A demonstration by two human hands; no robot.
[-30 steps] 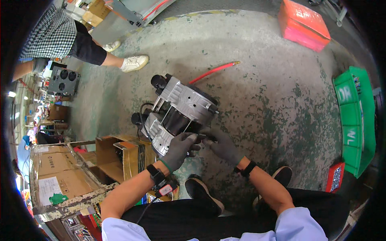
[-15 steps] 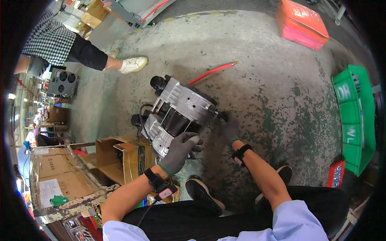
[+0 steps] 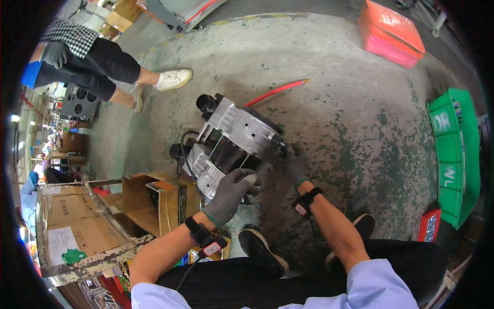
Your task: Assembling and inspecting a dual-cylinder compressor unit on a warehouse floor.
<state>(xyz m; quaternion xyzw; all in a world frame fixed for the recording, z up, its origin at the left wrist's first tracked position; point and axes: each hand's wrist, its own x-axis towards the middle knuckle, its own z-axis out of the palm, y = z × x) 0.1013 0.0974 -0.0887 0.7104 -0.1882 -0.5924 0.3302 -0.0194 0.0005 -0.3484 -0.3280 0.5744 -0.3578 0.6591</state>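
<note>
A silver and black twin-cylinder air compressor pump (image 3: 242, 129) lies on the floor in front of my feet, with black round caps at its far end. A red hose (image 3: 278, 92) with a brass tip sticks out behind it. My left hand (image 3: 230, 195), in a grey glove, is closed at the pump's near side, thumb against curled fingers; what they hold, if anything, is hidden. My right hand (image 3: 297, 167), also gloved, is at the pump's right end beside a small dark fitting (image 3: 282, 146). Its fingers look pinched there, but shadow hides what they grip.
A co-worker's legs and white shoe (image 3: 175, 79) are at the far left. Cardboard boxes (image 3: 77, 221) on a worn wooden stand are to my left. To the right are a green bin (image 3: 447, 159), a small red tray (image 3: 429, 225) and an orange-pink stack (image 3: 391, 33).
The co-worker has shifted, with both legs and a gloved hand now showing more. My right hand has moved slightly by the fitting; my left hand stays at nearly the same place.
</note>
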